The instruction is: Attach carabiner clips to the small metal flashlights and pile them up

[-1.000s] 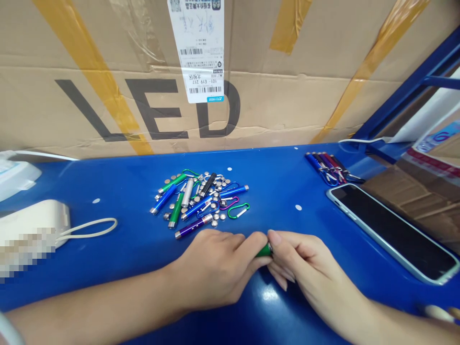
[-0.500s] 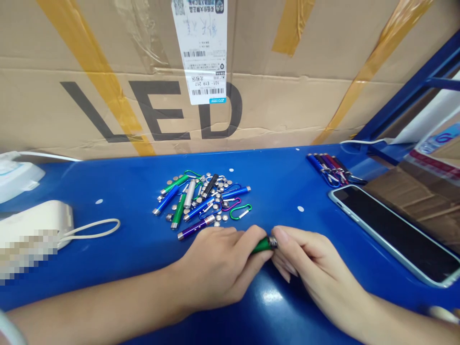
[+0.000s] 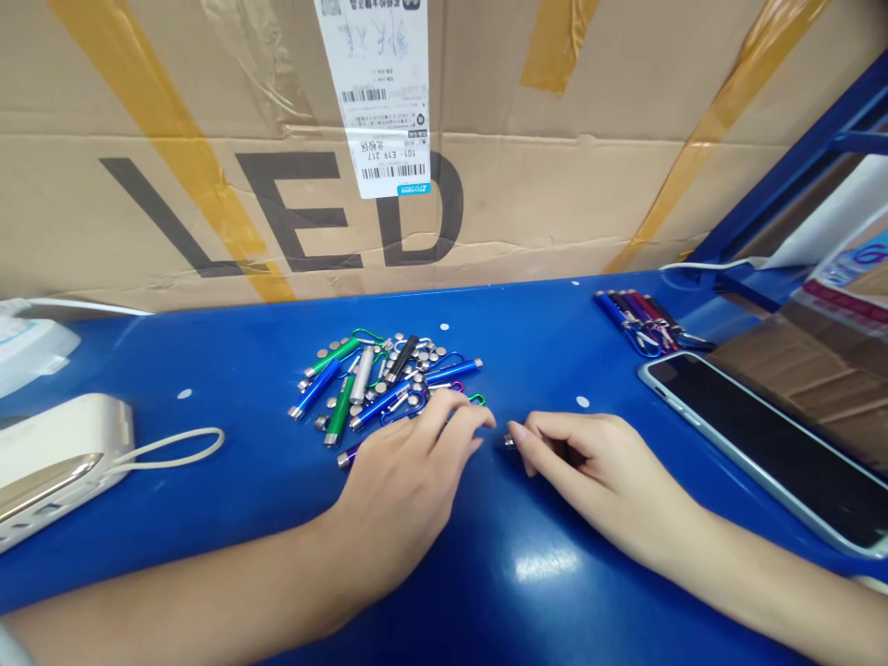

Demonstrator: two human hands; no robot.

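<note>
Left hand [image 3: 406,481] open, draped over the edge of the flashlight pile [image 3: 375,384]; right hand [image 3: 597,458] pinching a small metal piece [image 3: 510,441], just off the pile!

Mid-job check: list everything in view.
cardboard carton: one, tan, yellow-taped, behind the bench
bench: one, blue, under everything
keychain pointers: about eight, mixed colours, central pile
button cells: many, silver, same pile
carabiner clips: several, mixed colours, same pile
pointer bundle: about six, mixed colours, far right edge
smartphone: one, black screen, right
power bank: one, white, left
plastic box: one, white, far left
left hand: one, over the pile's near edge
right hand: one, pinching a small metal piece, beside the pile
</note>
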